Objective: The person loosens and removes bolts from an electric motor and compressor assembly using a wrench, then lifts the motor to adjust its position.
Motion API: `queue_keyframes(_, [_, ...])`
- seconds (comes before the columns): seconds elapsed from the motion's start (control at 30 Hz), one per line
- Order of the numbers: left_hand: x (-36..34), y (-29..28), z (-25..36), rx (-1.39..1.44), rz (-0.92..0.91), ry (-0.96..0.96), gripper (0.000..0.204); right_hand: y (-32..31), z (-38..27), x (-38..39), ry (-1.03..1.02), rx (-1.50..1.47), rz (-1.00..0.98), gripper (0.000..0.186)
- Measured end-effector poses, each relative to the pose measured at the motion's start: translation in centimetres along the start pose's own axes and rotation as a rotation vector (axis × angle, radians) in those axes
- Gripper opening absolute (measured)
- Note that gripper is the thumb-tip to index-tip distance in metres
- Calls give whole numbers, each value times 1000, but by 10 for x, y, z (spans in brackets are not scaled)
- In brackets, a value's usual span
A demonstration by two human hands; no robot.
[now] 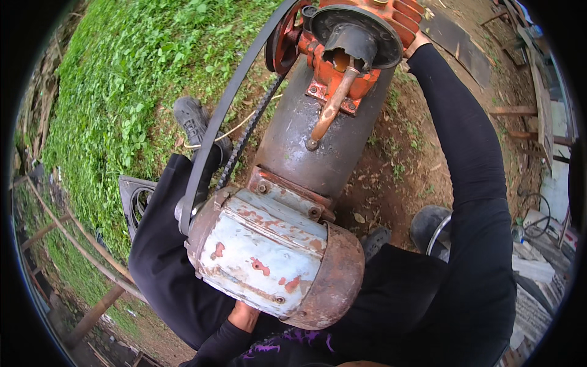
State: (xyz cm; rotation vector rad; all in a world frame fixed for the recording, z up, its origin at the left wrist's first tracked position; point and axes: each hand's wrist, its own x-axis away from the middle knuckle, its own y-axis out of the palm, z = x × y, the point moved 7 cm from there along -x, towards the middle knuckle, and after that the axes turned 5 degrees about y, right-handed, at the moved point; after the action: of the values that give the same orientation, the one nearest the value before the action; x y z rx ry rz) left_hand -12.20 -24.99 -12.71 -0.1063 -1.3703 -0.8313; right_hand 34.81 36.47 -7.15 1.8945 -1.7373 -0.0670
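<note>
An air compressor stands between my legs. Nearest me is its worn grey-blue electric motor (263, 251), rusty at both ends. A black drive belt (215, 125) runs from the motor's left side up to a red pulley wheel (286, 43). The red finned pump (367, 73) sits on a dark cylindrical tank (315, 137), and a copper-coloured pipe (336, 104) comes down to the tank. My left hand (244, 316) reaches under the motor's near edge, its fingers hidden. My right hand (417, 44) is against the pump's far right side, with its fingers mostly out of sight behind the fins.
Green grass (122, 92) grows on the left, with bare soil on the right. A pale cord (235, 129) lies near my left shoe (194, 116). Beside my right leg sits a dark rounded object (428, 226) with a metal rim. Wooden boards (538, 98) and scrap line the right side.
</note>
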Motion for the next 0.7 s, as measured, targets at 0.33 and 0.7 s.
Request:
queue_keyframes(0.33, [-16,-2,91,-334,-75,314,48,-160,20,264,-165,-293,576,24])
queue_keyframes(0.7, [-44,136,167,-737,-182,459,44,-232,49,283,6,-226,819,17])
